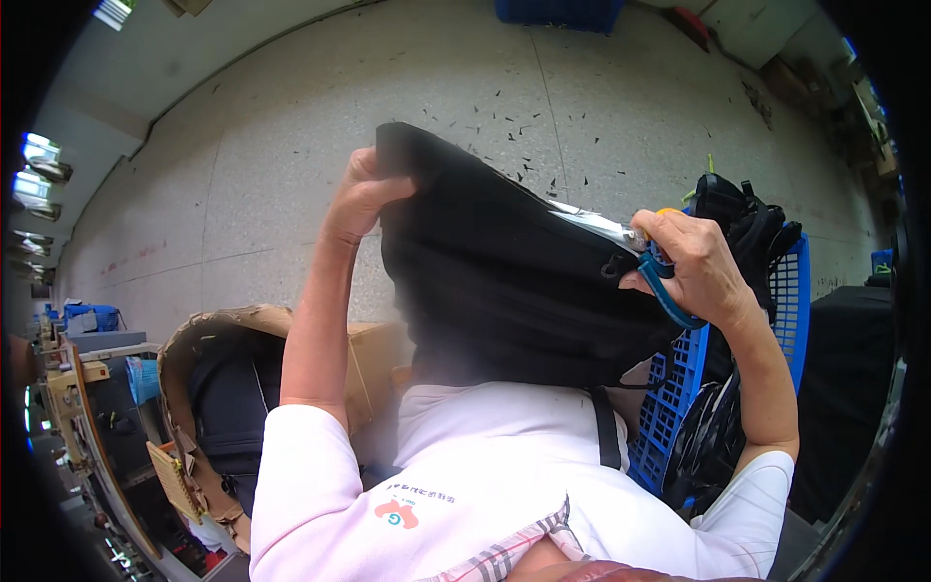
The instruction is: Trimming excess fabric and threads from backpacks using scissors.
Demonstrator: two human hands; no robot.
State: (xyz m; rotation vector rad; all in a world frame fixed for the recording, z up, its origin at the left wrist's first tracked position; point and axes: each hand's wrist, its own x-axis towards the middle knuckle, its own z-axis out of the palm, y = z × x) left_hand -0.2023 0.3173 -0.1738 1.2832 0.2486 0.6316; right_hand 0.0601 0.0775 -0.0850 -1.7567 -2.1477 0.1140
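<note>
A large black fabric bag (504, 272) hangs spread in front of my body, partly blurred. My left hand (373, 194) is closed on its upper left corner. At the bag's upper right edge, my right hand (693, 257) is closed around a tool with a curved blue handle (667, 293). A bit of yellow shows above those fingers, but the working end is too hidden to tell its kind. White material (592, 221) shows along the bag's top edge, beside my right fingers. Whether that hand also grips the fabric is unclear.
On my left stands a cardboard box (364, 369) with a black bag (231, 398) near it. A blue plastic crate (669, 412) with black bags (727, 209) stands on my right. Dark scraps (524, 177) lie on the floor. A blue bin (562, 14) is farther off.
</note>
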